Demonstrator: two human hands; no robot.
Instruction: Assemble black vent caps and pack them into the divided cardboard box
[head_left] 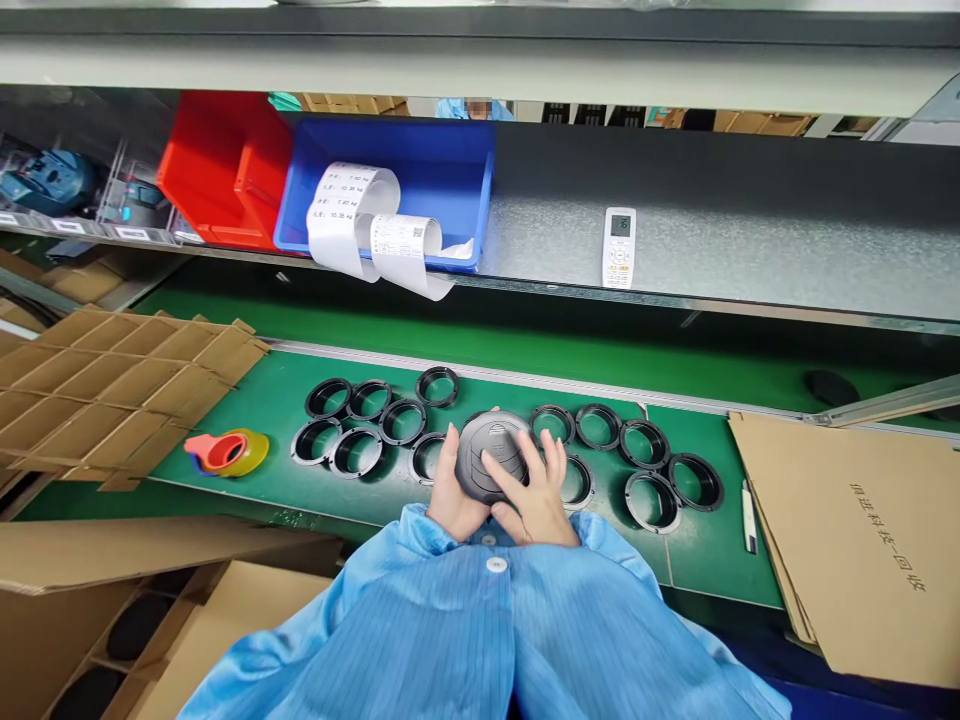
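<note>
The left hand (456, 492) and right hand (535, 490) grip a dark round plastic cover (489, 452) between them, over a green bench mat (259, 405) amid black rings (403, 422); paper printouts (351, 215) on the shelf read "kg".

Both hands are working close together at the lower middle of the frame, their wrists drawn in and nearly touching. The left hand (455, 490) is cupping from the side and below, its fingers (450, 440) curling upward. The right hand (536, 495) is bearing down from above, its fingers (551, 462) spreading apart and pointing up the frame. Both forearms (390, 590) are reaching in from the bottom of the frame, angling inward inside light blue striped sleeves.
</note>
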